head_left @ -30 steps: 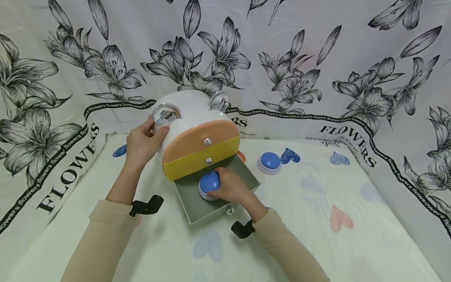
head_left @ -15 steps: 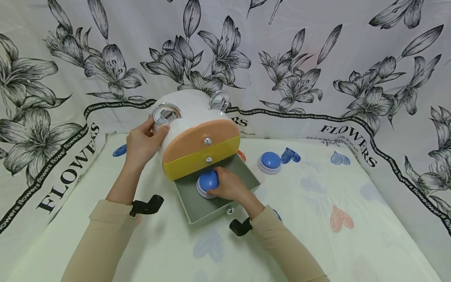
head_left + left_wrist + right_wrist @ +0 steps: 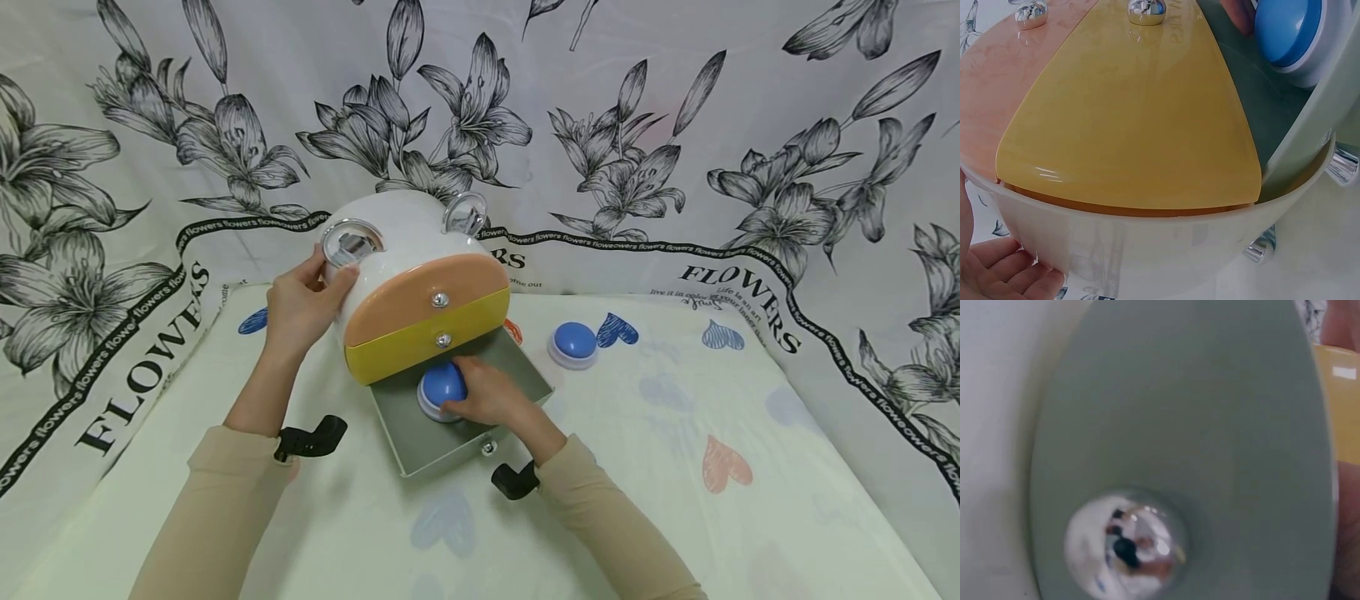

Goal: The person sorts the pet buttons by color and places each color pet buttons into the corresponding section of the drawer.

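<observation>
A small rounded white drawer cabinet (image 3: 405,221) stands tilted in the head view, with an orange drawer (image 3: 397,310) and a yellow drawer (image 3: 427,337) closed. Below them the grey-green drawer (image 3: 416,450) is pulled out. My left hand (image 3: 302,307) holds the cabinet's left side, thumb towards the front, by a chrome ring (image 3: 352,243). Inside the pulled-out drawer, my right hand (image 3: 491,396) grips a blue-domed push button (image 3: 442,387) with a white base. The left wrist view shows that button (image 3: 1288,28) near the drawer wall. The drawer's chrome knob (image 3: 1127,545) fills the right wrist view's lower part.
A second blue push button (image 3: 575,342) sits on the heart-print cloth (image 3: 637,517) to the right of the cabinet. Another chrome ring (image 3: 466,215) stands up at the cabinet's top right. Flower-print fabric (image 3: 600,50) hangs behind everything.
In the right hand the push button has shifted slightly left and back within the drawer, then stayed put. The left hand keeps its hold on the cabinet.
</observation>
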The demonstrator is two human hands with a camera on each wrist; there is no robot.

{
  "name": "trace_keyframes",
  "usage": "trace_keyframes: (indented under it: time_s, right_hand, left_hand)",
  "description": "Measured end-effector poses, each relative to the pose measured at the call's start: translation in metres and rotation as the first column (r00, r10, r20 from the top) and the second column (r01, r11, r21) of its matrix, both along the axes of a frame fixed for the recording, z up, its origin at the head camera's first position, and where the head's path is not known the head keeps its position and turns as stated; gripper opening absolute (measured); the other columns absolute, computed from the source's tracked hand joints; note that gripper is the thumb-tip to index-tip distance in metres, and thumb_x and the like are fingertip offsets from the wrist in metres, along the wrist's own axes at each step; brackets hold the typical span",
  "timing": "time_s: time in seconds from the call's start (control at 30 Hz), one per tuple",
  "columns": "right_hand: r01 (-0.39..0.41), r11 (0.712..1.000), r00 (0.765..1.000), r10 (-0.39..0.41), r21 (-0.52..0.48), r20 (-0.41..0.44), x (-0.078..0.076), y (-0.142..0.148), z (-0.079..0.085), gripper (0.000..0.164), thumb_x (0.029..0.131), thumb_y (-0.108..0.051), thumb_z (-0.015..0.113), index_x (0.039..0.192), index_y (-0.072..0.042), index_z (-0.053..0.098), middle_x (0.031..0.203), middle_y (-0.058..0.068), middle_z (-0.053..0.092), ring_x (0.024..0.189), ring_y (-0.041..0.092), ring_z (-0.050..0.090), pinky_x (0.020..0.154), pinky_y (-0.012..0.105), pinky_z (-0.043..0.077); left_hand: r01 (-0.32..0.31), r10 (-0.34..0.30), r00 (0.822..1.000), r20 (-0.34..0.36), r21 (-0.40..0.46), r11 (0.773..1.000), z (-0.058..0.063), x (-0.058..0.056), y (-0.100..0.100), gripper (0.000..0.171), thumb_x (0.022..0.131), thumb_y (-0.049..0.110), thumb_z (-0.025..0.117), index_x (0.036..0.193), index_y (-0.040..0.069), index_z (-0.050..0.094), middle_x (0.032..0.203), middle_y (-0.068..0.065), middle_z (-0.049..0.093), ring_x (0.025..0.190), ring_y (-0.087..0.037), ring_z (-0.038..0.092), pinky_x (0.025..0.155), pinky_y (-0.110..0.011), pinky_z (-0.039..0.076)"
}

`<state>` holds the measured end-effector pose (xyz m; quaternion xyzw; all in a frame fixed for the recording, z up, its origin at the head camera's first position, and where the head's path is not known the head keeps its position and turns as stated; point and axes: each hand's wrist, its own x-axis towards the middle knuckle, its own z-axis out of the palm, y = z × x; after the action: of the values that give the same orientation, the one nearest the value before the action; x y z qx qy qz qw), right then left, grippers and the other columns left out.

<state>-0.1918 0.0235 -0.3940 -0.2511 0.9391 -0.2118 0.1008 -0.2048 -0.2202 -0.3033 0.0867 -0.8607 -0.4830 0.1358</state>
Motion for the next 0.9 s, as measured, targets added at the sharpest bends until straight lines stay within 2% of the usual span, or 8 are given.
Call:
trace_keyframes:
  time_s: [0.13, 0.27, 0.43, 0.6, 0.73, 0.83, 0.9]
  right_hand:
    - [-0.002, 1.0, 1.0, 0.002, 0.005, -0.003, 0.003, 0.005, 0.006, 0.067, 0.082, -0.037, 0.067, 0.137, -0.007, 0.042, 0.136, 0.011, 0.047, 0.118, 0.025, 0.05, 0.094, 0.04, 0.044]
    - [-0.002, 1.0, 0.998, 0.0, -0.019, -0.065, 0.004, 0.012, 0.013, 0.061, 0.084, -0.036, 0.066, 0.134, -0.009, 0.046, 0.133, 0.009, 0.05, 0.114, 0.023, 0.053, 0.092, 0.038, 0.046]
    - [0.004, 0.995, 0.988, -0.019, -0.101, -0.153, 0.002, 0.025, 0.019, 0.053, 0.084, -0.032, 0.067, 0.128, -0.008, 0.052, 0.126, 0.008, 0.055, 0.11, 0.023, 0.056, 0.089, 0.038, 0.047]
    - [0.055, 0.979, 0.981, -0.09, -0.196, -0.171, -0.003, 0.042, 0.023, 0.044, 0.085, -0.027, 0.066, 0.124, -0.01, 0.057, 0.122, 0.005, 0.059, 0.108, 0.022, 0.057, 0.088, 0.037, 0.048]
    - [0.099, 0.954, 0.965, -0.161, -0.282, -0.206, -0.01, 0.058, 0.022, 0.038, 0.085, -0.022, 0.066, 0.119, -0.008, 0.06, 0.116, 0.006, 0.063, 0.104, 0.024, 0.06, 0.085, 0.038, 0.05]
    - [0.139, 0.931, 0.951, -0.22, -0.337, -0.217, -0.017, 0.071, 0.019, 0.038, 0.086, -0.022, 0.066, 0.12, -0.007, 0.059, 0.114, 0.007, 0.064, 0.103, 0.023, 0.06, 0.084, 0.039, 0.05]
    - [0.168, 0.917, 0.943, -0.257, -0.362, -0.212, -0.022, 0.079, 0.016, 0.039, 0.087, -0.023, 0.065, 0.122, -0.007, 0.057, 0.114, 0.008, 0.064, 0.104, 0.024, 0.06, 0.085, 0.039, 0.05]
  left_hand:
    - [0.001, -0.001, 1.0, 0.002, 0.003, 1.0, 0.0, 0.0, 0.0, 0.075, 0.081, 0.058, 0.056, 0.141, 0.019, 0.034, 0.137, -0.004, 0.047, 0.113, -0.019, 0.051, 0.066, -0.01, 0.047]
    - [0.004, -0.004, 1.0, -0.003, 0.005, 1.0, 0.0, 0.0, 0.0, 0.074, 0.081, 0.058, 0.056, 0.141, 0.02, 0.034, 0.137, -0.004, 0.047, 0.111, -0.019, 0.051, 0.063, -0.007, 0.045]
    - [0.004, -0.004, 1.0, -0.009, 0.001, 1.0, 0.0, 0.0, 0.0, 0.073, 0.082, 0.058, 0.056, 0.141, 0.02, 0.035, 0.136, -0.004, 0.048, 0.108, -0.019, 0.05, 0.06, -0.005, 0.043]
    - [0.008, -0.008, 1.0, -0.003, -0.001, 1.0, 0.001, 0.0, 0.0, 0.073, 0.082, 0.058, 0.055, 0.141, 0.02, 0.036, 0.137, -0.004, 0.048, 0.109, -0.019, 0.05, 0.062, -0.007, 0.044]
    - [0.012, -0.012, 1.0, 0.005, -0.01, 1.0, 0.001, 0.0, 0.0, 0.074, 0.081, 0.059, 0.054, 0.141, 0.02, 0.035, 0.139, -0.004, 0.045, 0.117, -0.021, 0.049, 0.077, -0.022, 0.051]
    - [0.015, -0.015, 1.0, 0.006, -0.006, 1.0, 0.001, 0.0, 0.0, 0.074, 0.082, 0.059, 0.054, 0.142, 0.02, 0.033, 0.14, -0.005, 0.043, 0.12, -0.024, 0.048, 0.086, -0.036, 0.049]
    - [0.012, -0.012, 1.0, 0.007, -0.001, 1.0, 0.001, -0.001, 0.0, 0.074, 0.082, 0.059, 0.054, 0.142, 0.02, 0.032, 0.14, -0.005, 0.043, 0.12, -0.025, 0.048, 0.088, -0.039, 0.048]
